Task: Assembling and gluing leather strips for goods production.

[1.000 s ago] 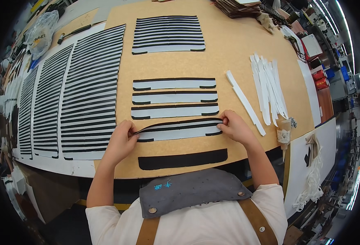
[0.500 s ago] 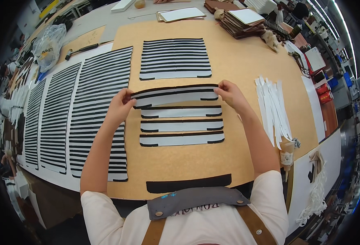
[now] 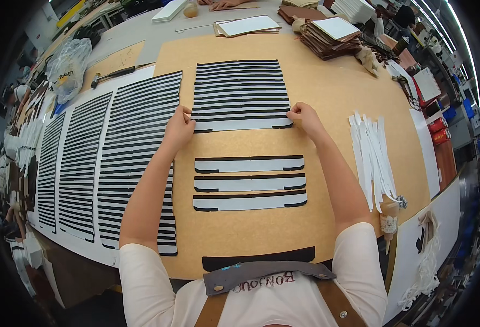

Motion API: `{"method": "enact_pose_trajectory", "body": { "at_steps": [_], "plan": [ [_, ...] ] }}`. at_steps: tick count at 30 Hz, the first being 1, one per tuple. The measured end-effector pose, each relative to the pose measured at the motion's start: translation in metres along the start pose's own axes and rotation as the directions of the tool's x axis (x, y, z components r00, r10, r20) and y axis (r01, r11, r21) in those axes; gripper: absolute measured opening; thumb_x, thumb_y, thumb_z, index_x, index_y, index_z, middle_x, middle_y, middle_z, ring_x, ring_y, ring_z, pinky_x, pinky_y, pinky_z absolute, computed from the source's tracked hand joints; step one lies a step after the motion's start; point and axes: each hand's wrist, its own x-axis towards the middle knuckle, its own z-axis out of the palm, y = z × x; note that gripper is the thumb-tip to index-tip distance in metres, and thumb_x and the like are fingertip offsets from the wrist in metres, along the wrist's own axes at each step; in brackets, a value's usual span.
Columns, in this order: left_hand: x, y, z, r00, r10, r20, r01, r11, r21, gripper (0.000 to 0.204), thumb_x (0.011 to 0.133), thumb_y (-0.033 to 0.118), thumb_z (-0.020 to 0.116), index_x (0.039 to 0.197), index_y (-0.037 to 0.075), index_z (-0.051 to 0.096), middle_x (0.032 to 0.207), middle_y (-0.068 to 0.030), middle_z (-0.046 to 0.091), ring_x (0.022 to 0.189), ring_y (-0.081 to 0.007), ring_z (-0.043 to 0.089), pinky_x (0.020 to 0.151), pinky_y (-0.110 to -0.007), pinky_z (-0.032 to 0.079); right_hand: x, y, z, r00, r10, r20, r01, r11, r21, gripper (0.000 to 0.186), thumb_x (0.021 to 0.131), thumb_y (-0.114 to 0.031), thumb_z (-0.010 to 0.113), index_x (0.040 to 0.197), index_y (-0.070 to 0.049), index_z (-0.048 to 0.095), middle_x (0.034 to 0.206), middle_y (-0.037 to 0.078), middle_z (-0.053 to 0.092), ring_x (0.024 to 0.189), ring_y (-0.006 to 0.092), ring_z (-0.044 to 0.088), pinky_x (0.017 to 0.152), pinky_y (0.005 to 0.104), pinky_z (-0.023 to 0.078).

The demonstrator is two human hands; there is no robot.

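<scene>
A white strip with black edging (image 3: 243,125) lies at the near edge of a set of overlapping striped strips (image 3: 240,87). My left hand (image 3: 181,129) pinches its left end and my right hand (image 3: 306,121) pinches its right end. Closer to me, three similar strips (image 3: 249,183) are laid out one below another with gaps between them. A plain black strip (image 3: 259,258) rests at the front edge of the tan board (image 3: 327,82), partly covered by my grey apron bib (image 3: 270,270).
Three columns of overlapped strips (image 3: 136,163) spread on the left. Beyond them are a hammer (image 3: 112,76) and a plastic bag (image 3: 68,71). Loose white strips (image 3: 371,158) and a bottle (image 3: 388,223) lie right. Brown pieces (image 3: 327,48) are stacked far right. Another person's hands (image 3: 226,4) show at the top.
Both hands have carried the strip away from me, from above the loose strips to the near edge of the overlapped set. It was raised and bowed before; now it lies flat.
</scene>
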Motion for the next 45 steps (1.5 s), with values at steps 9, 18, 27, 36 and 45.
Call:
{"method": "enact_pose_trajectory", "body": {
  "at_steps": [9,18,27,36,45],
  "plan": [
    [-0.002,0.002,0.004,1.000,0.014,-0.019,-0.013,0.998,0.069,0.037,0.087,0.010,0.062,0.120,0.001,0.048,0.078,-0.0067,0.059,0.075,-0.0206,0.061,0.070,-0.034,0.049,-0.009,0.000,0.008,0.995,-0.084,-0.057,0.074,0.983,-0.169,0.015,0.083,-0.014,0.062,0.080,-0.001,0.054,0.077,0.014,0.062,0.070,0.0258,0.059,0.065,0.0363,0.048],
    [-0.003,0.008,0.001,0.997,0.049,-0.066,-0.039,0.988,0.150,0.040,0.086,0.010,0.062,0.121,-0.001,0.046,0.093,-0.0165,0.062,0.088,-0.0312,0.064,0.078,-0.041,0.050,-0.004,-0.002,0.012,0.980,-0.137,-0.146,0.078,0.932,-0.353,0.024,0.085,-0.018,0.066,0.095,-0.001,0.052,0.086,0.019,0.063,0.079,0.0320,0.061,0.072,0.0383,0.049],
    [-0.096,0.025,-0.030,0.931,0.349,0.105,-0.364,0.903,0.227,0.029,0.085,0.012,0.065,0.110,0.000,0.055,0.102,-0.0181,0.057,0.095,-0.0337,0.058,0.084,-0.041,0.048,-0.109,-0.044,-0.035,0.970,-0.100,0.223,0.163,0.945,-0.284,0.029,0.086,-0.022,0.068,0.100,0.000,0.055,0.092,0.017,0.064,0.081,0.0335,0.062,0.072,0.0398,0.051],
    [-0.188,0.014,-0.022,0.907,0.200,0.371,-0.291,0.933,0.211,0.029,0.082,0.008,0.069,0.106,0.001,0.055,0.107,-0.0173,0.052,0.098,-0.0328,0.055,0.088,-0.039,0.046,-0.201,-0.009,-0.024,0.877,-0.200,0.437,0.386,0.836,-0.391,0.025,0.080,-0.009,0.071,0.099,-0.002,0.056,0.092,0.012,0.056,0.085,0.0263,0.056,0.079,0.0352,0.047],
    [-0.184,0.009,-0.026,0.945,0.107,0.309,-0.093,0.994,-0.060,0.014,0.089,0.006,0.060,0.100,-0.001,0.057,0.088,-0.0125,0.060,0.077,-0.0242,0.058,0.072,-0.035,0.047,-0.195,-0.017,-0.035,0.942,-0.020,0.335,0.088,0.978,-0.188,0.015,0.087,-0.011,0.066,0.087,0.001,0.058,0.088,0.011,0.054,0.079,0.0240,0.056,0.072,0.0333,0.046]
  ]
}}
